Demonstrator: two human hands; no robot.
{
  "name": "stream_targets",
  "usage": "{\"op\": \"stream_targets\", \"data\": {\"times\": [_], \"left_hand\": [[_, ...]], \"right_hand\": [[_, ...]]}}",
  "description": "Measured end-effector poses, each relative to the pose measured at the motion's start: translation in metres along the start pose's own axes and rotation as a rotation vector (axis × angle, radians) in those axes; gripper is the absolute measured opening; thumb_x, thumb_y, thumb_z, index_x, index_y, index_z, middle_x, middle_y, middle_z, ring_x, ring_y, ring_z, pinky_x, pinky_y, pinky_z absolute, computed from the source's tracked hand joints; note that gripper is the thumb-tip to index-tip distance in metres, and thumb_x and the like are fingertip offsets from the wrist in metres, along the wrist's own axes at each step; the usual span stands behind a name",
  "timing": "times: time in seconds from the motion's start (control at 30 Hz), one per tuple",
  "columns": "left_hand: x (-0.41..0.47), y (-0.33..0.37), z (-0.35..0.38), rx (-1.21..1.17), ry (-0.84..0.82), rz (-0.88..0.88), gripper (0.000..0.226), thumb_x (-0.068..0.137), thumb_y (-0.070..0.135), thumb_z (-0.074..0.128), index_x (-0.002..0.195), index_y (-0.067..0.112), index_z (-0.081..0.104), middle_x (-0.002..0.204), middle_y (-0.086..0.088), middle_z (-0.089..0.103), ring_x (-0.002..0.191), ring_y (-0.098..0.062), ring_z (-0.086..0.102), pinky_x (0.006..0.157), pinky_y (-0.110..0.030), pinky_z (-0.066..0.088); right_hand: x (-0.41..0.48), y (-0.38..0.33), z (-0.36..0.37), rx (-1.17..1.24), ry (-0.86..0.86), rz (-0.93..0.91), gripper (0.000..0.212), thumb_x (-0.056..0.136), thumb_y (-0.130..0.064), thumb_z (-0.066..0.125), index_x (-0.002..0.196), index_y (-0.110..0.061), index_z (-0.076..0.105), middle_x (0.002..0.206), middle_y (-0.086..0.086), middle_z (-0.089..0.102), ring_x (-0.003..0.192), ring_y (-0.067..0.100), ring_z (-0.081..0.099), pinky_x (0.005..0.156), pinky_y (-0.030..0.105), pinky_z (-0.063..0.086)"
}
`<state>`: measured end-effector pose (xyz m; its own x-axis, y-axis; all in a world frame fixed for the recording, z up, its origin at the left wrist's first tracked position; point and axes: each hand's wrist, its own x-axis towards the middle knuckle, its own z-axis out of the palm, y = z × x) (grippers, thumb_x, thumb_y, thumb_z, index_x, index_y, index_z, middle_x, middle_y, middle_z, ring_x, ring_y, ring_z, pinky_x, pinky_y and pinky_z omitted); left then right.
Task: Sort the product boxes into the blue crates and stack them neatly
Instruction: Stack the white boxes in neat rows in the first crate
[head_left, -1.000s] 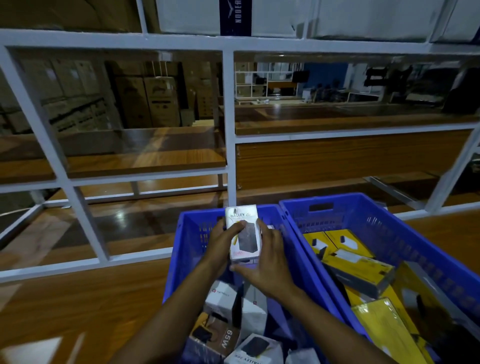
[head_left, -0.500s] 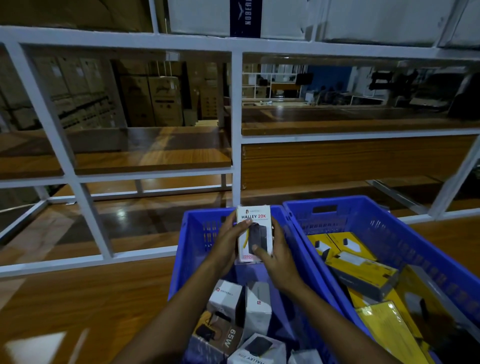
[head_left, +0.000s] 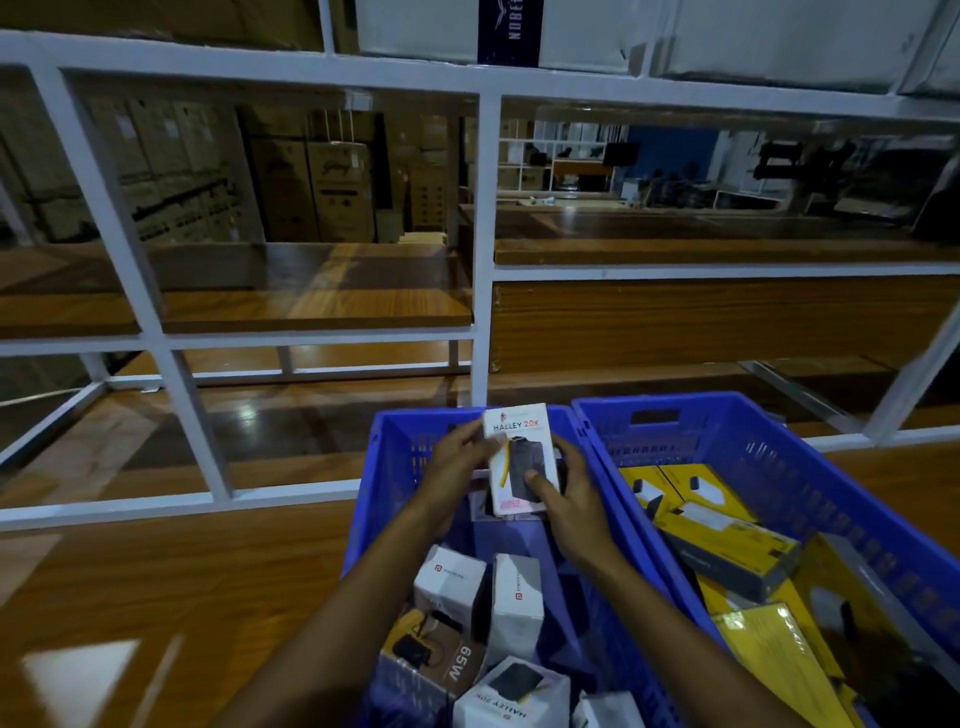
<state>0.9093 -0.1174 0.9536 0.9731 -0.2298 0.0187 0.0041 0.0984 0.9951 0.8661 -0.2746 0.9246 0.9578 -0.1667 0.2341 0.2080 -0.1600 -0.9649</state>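
A white "HALLEY 20K" box (head_left: 514, 441) stands upright at the far end of the left blue crate (head_left: 387, 467). My left hand (head_left: 457, 457) grips its left edge and my right hand (head_left: 566, 493) holds its right side with the thumb across the front. Loose in the near part of that crate lie two white boxes (head_left: 451, 579), a brown "65W" box (head_left: 436, 654) and another HALLEY box (head_left: 511, 696). Beside it, the right blue crate (head_left: 779, 457) holds several yellow boxes (head_left: 727, 540).
Both crates sit on a wooden table (head_left: 156, 597). A white metal shelf frame (head_left: 485, 249) with wooden shelves rises just behind them. Stacked cardboard cartons (head_left: 311, 192) fill the dim background.
The box has turned to face me and sunk slightly toward the crate's far end. My right thumb now lies across its front. The camera shifted a little left.
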Motion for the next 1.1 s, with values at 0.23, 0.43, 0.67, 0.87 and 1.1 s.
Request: {"op": "stream_targets", "data": {"times": [0.23, 0.43, 0.67, 0.87, 1.1], "left_hand": [[0.004, -0.003, -0.021, 0.171, -0.006, 0.081, 0.046, 0.085, 0.005, 0.072, 0.128, 0.013, 0.059, 0.121, -0.003, 0.069, 0.105, -0.012, 0.070, 0.081, -0.026, 0.059], [0.007, -0.014, -0.049, 0.239, 0.135, 0.080, 0.047, 0.085, 0.004, 0.072, 0.128, 0.015, 0.058, 0.118, -0.002, 0.070, 0.111, -0.016, 0.067, 0.081, -0.026, 0.058], [0.010, -0.022, -0.052, 0.408, 0.246, -0.015, 0.029, 0.096, 0.026, 0.062, 0.123, 0.017, 0.066, 0.116, -0.001, 0.072, 0.106, -0.014, 0.068, 0.096, -0.037, 0.054], [0.019, -0.026, -0.057, 0.412, 0.337, -0.125, 0.026, 0.097, 0.016, 0.059, 0.119, 0.007, 0.068, 0.115, -0.008, 0.072, 0.103, -0.018, 0.068, 0.089, -0.030, 0.054], [0.040, -0.051, -0.041, 0.659, 0.510, -0.080, 0.030, 0.095, 0.030, 0.061, 0.120, 0.015, 0.068, 0.118, -0.004, 0.071, 0.107, -0.022, 0.065, 0.081, -0.024, 0.044]], "right_hand": [[0.007, 0.009, 0.008, -0.169, -0.165, 0.083, 0.050, 0.093, -0.015, 0.062, 0.137, -0.029, 0.043, 0.113, -0.012, 0.064, 0.104, 0.010, 0.064, 0.090, 0.033, 0.054], [0.044, 0.005, 0.024, -0.303, -0.334, 0.078, 0.044, 0.092, -0.013, 0.065, 0.133, -0.021, 0.052, 0.121, -0.002, 0.063, 0.103, 0.019, 0.064, 0.081, 0.035, 0.057], [0.065, 0.028, 0.039, -0.271, -0.375, 0.085, 0.031, 0.090, -0.015, 0.069, 0.121, -0.015, 0.063, 0.095, 0.000, 0.071, 0.088, 0.022, 0.070, 0.079, 0.048, 0.059], [0.077, 0.039, 0.056, -0.326, -0.367, 0.103, 0.043, 0.081, -0.015, 0.074, 0.122, -0.017, 0.060, 0.101, 0.004, 0.073, 0.085, 0.021, 0.071, 0.075, 0.044, 0.060], [0.096, 0.048, 0.067, -0.412, -0.313, 0.116, 0.046, 0.077, -0.002, 0.067, 0.120, -0.015, 0.059, 0.107, 0.004, 0.071, 0.097, 0.024, 0.069, 0.082, 0.039, 0.056]]}}
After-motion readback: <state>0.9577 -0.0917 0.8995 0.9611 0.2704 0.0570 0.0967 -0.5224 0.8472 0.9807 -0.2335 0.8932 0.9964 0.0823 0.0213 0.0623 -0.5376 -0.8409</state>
